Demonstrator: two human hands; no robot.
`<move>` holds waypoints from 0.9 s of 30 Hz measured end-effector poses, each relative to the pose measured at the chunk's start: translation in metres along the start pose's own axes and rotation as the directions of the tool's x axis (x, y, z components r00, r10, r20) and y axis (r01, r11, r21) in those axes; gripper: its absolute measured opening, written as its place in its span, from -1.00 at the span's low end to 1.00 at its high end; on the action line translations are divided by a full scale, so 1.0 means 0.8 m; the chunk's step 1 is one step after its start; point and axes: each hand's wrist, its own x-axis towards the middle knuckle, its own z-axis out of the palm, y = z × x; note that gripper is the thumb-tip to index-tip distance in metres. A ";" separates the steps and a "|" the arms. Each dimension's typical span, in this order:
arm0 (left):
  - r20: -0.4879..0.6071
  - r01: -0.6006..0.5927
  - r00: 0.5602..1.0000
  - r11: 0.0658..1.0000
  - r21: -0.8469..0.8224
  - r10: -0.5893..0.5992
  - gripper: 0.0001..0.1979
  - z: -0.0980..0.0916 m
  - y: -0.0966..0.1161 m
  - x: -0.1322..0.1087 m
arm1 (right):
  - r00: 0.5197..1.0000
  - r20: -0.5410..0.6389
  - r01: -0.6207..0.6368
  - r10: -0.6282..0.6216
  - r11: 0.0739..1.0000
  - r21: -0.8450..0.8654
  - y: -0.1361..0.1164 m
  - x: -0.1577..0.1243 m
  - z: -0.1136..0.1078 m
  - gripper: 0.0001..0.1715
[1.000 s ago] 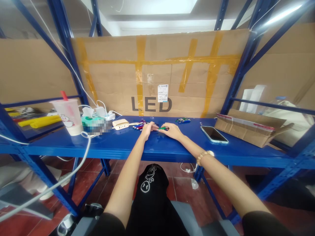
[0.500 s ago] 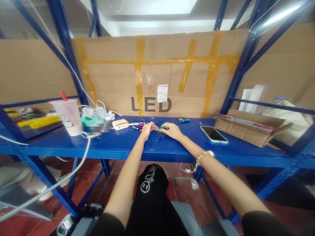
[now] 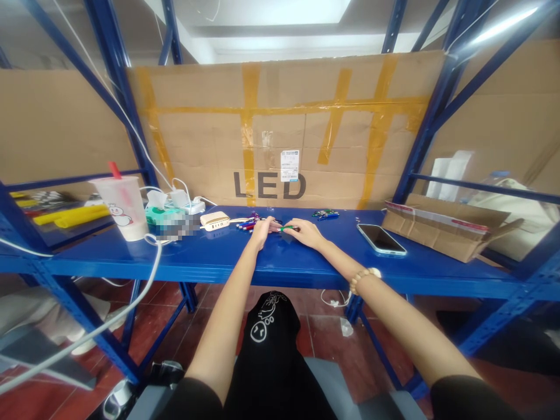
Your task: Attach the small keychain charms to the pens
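Head view: right hand [image 3: 307, 233] pinches a half-hidden green item [image 3: 287, 227]; whether left hand [image 3: 261, 231] grips, I cannot tell.

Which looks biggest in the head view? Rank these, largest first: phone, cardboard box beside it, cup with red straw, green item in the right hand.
1. Cardboard box
2. Cup
3. Phone
4. Green item, partly hidden by the right hand

Pinched in the right fingers [image 3: 298, 222], a slim green piece [image 3: 287, 228], lying roughly left to right, too small for finer detail. At left, partly hidden by the left hand [image 3: 261, 231], a jumbled pile [image 3: 247, 224] of blue, red and purplish pieces on the tabletop [image 3: 210, 251]. Far and right, a small cluster [image 3: 325, 215], green and blue.
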 end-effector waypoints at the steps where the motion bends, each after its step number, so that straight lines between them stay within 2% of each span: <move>1: 0.002 -0.001 1.000 1.000 0.002 0.001 -0.58 0.000 -0.001 0.001 | 1.000 0.006 0.001 -0.001 1.000 0.002 0.000 0.000 0.000 -0.71; 9: 0.008 -0.016 1.000 0.999 0.028 0.016 -0.64 0.000 -0.005 0.003 | 0.999 0.040 -0.014 0.014 1.000 -0.006 -0.002 0.001 -0.002 -0.71; 16: 0.084 -0.064 0.995 0.983 0.173 0.050 -0.57 -0.002 -0.005 -0.001 | 0.997 0.065 -0.037 0.039 0.999 -0.019 0.000 0.001 -0.001 -0.62; 19: 0.089 -0.104 0.992 0.984 0.144 0.092 -0.61 -0.002 -0.008 0.001 | 0.996 0.076 -0.057 0.056 0.998 0.006 0.000 0.001 -0.001 -0.64; 23: 0.013 -0.117 0.993 0.983 0.145 0.116 -0.72 -0.001 -0.009 0.001 | 0.993 0.080 -0.096 0.093 0.995 0.038 -0.001 0.000 -0.001 -0.65; 27: -0.171 -0.089 0.977 0.970 0.225 0.129 -0.70 0.000 -0.006 -0.001 | 0.984 0.028 -0.176 0.176 0.984 0.003 0.003 0.001 -0.001 -0.60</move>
